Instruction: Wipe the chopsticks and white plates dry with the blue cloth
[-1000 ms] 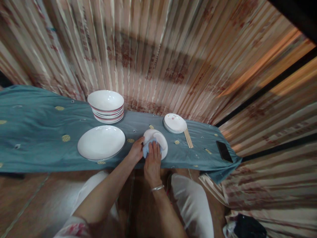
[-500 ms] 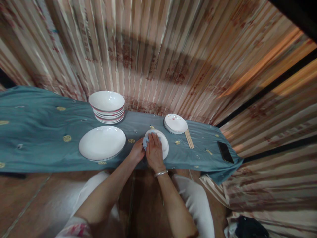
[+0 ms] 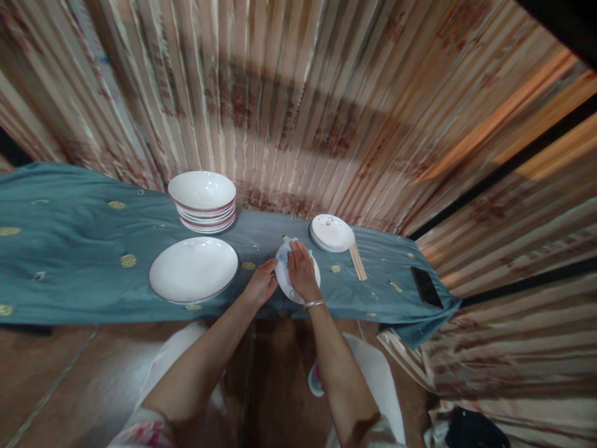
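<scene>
A small white plate (image 3: 285,283) is tilted over the front part of the table. My left hand (image 3: 262,283) grips its left rim, thumb and fingers closed on the edge. Across the plate's face lies my right hand (image 3: 303,272), a bracelet on its wrist, pressing a pale blue cloth (image 3: 283,256) against the surface. Most of the cloth is hidden beneath the right fingers. Behind and to the right stands a stack of small plates (image 3: 332,231) with a floral print on the top one. Wooden chopsticks (image 3: 358,262) lie beside that stack.
On the left are a large oval white plate (image 3: 193,269) and, behind it, a stack of red-rimmed bowls (image 3: 203,193). A black phone (image 3: 426,287) lies near the right end of the green tablecloth (image 3: 84,249). A patterned curtain (image 3: 261,112) hangs behind the table.
My right hand has moved right and slightly up across the small plate, taking the cloth from the left rim. The plate has shifted slightly right and looks more tilted.
</scene>
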A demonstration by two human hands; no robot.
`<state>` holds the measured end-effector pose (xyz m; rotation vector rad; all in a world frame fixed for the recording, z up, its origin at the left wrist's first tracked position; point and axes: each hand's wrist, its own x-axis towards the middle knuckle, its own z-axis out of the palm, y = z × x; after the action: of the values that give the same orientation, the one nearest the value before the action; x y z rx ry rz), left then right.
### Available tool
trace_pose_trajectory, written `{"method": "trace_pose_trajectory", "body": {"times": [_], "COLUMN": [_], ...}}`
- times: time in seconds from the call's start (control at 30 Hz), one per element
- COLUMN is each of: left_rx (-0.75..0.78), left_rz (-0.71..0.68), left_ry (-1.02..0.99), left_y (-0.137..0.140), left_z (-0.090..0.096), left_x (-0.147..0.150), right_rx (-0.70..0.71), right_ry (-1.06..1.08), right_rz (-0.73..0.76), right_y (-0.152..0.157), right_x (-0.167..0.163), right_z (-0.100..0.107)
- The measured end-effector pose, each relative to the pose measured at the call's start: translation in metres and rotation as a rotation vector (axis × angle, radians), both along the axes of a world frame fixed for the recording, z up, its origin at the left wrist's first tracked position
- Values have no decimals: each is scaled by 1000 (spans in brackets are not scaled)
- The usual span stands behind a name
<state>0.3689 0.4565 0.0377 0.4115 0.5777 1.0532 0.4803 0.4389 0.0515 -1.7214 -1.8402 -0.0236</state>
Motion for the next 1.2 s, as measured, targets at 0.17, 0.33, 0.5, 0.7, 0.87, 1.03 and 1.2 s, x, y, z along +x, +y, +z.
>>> {"method": "trace_pose_trajectory", "body": {"times": [0.17, 0.33, 0.5, 0.7, 0.87, 1.03, 1.2], "left_rx": [-9, -27, -40, -54, -65, -74, -86], "left_rz": [14, 26, 25, 31, 53, 56, 57], "left_ry": [2, 17, 25, 34, 33, 29, 31], "left_y": [0, -3, -3, -2, -3, -4, -2], "left_z": [0, 6, 8, 8, 11, 12, 12], "left_x": [1, 1, -1, 0, 2, 2, 2], "right_rx": [5, -24, -64, -60, -31, 2, 14], "right_ry": [52, 109, 123, 104, 164, 183, 190], "right_rz": [-7, -58, -109, -152, -194, -213, -232], "right_y": [5, 9, 7, -9, -26, -44, -63], "right_x": [9, 22, 37, 46, 47, 42, 26], "right_z": [-6, -12, -18, -28, -40, -48, -43]}}
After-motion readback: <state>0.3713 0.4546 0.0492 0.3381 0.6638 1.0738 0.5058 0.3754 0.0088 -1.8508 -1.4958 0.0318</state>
